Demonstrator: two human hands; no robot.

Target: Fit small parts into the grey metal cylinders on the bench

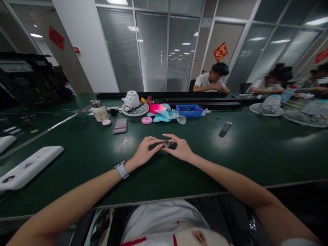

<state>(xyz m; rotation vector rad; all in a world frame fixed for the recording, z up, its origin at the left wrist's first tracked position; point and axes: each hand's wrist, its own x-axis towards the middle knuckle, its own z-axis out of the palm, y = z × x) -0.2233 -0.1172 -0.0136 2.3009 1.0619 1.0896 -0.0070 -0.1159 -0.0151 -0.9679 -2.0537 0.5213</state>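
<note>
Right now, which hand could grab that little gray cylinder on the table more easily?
Right, probably. The gray cylinder lies on the right hand's side, while the left hand would have to cross over. Both hands pinch a small round metal part.

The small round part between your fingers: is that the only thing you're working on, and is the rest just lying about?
In hand:
small round metal part
left hand and right hand, both pinching it

Lying about:
grey cylinder
blue tray
white fan grille
pink disc
phone

small round part (166, 144) half hidden by fingertips (160, 145) — too small to identify.
</note>
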